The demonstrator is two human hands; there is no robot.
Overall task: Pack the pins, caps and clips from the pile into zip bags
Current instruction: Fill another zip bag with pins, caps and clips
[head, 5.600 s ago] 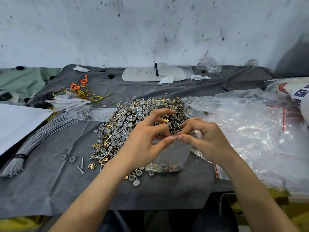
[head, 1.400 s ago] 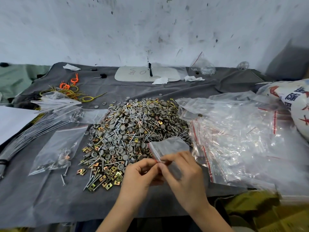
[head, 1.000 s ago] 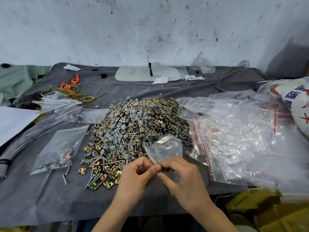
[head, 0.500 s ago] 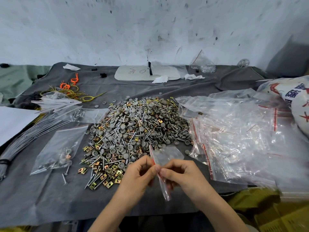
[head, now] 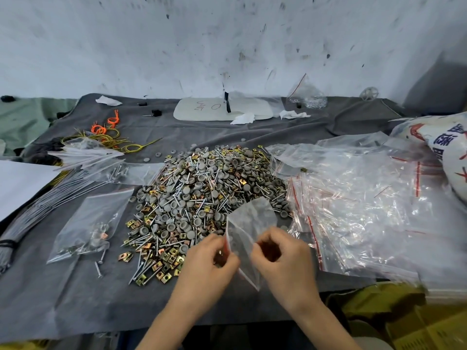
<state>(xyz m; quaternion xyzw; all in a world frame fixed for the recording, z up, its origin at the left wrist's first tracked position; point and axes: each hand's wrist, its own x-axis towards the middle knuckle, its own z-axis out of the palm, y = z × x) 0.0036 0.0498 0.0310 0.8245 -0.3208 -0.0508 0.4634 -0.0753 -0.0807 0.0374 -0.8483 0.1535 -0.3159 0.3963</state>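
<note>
A big pile [head: 202, 198] of grey caps, silver pins and brass clips lies in the middle of the grey cloth. Just in front of it I hold an empty clear zip bag [head: 249, 223] with a red strip. My left hand [head: 209, 266] pinches one side of its mouth and my right hand [head: 283, 261] pinches the other, a small gap showing between the two sides. A filled zip bag [head: 87, 228] with pins and clips lies flat to the left of the pile.
A heap of empty zip bags [head: 353, 205] covers the right of the table, beside a printed white sack [head: 444, 152]. Bundled grey rods [head: 45, 200], yellow and orange wire loops [head: 106, 135] and white paper [head: 17, 183] lie left. A white board [head: 222, 109] sits at the back.
The earlier filled bag now lies at the left. I have taken an empty bag and, over the last second, my hands have drawn its mouth apart.
</note>
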